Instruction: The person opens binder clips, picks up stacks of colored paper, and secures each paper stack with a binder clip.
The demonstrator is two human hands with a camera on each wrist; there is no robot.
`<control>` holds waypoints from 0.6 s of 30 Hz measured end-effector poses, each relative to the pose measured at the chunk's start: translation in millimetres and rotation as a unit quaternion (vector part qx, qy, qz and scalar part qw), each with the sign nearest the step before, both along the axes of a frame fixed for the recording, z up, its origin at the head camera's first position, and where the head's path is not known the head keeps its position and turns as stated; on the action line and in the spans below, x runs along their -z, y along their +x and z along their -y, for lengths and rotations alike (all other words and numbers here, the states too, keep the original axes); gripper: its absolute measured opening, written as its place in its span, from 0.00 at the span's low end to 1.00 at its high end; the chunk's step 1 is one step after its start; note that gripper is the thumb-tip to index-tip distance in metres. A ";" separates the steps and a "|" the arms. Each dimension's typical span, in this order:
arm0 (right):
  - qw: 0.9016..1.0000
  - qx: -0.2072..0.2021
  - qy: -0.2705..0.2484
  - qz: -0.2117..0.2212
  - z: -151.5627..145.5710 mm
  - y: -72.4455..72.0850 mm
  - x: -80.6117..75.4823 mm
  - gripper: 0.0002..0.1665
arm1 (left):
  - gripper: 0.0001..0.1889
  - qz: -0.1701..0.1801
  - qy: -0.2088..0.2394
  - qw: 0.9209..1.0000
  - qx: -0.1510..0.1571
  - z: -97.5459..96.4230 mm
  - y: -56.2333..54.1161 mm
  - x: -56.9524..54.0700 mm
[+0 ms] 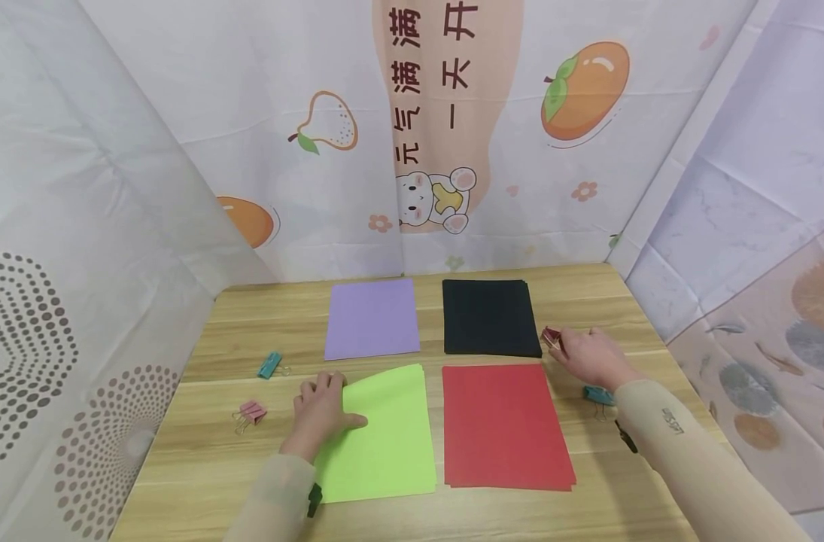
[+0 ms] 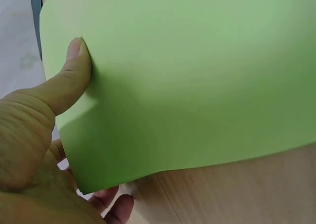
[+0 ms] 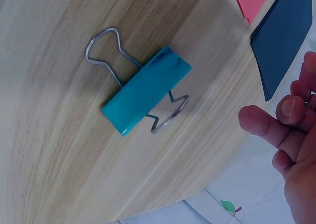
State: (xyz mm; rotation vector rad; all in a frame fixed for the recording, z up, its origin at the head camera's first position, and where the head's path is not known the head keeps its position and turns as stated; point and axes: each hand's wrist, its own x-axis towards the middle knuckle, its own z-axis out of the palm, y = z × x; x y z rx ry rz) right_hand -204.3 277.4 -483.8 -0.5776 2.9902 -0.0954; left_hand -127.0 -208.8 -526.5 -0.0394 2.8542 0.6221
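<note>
My left hand [image 1: 322, 414] pinches the left edge of the bright green paper [image 1: 391, 444], whose upper left corner is lifted. In the left wrist view the thumb [image 2: 74, 78] lies on top of the green paper [image 2: 197, 85], with the other fingers at and under its edge. My right hand [image 1: 593, 357] holds a dark red binder clip [image 1: 550, 336] at its fingertips, just right of the black paper [image 1: 489, 316]. In the right wrist view the fingers are curled and that clip is out of sight. A teal binder clip [image 3: 145, 91] lies below the right hand.
Red paper [image 1: 506, 425] lies right of the green paper, and purple paper [image 1: 372, 318] behind it. At the left of the wooden table [image 1: 202, 444] lie a teal binder clip [image 1: 269, 365] and a pink binder clip [image 1: 252, 411]. Printed curtains [image 1: 249, 113] hang round the back and sides.
</note>
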 end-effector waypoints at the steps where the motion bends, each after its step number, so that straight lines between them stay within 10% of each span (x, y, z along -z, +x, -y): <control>1: 1.000 -0.001 -0.001 -0.001 0.4 0.2 0.4 0.18 | 0.43 0.001 0.003 1.000 -0.003 -0.3 0.4 0.3; 18: 1.000 -0.010 -0.003 0.012 4.8 1.4 2.4 0.17 | 0.45 0.025 0.036 0.997 -0.063 -13.2 9.1 -12.3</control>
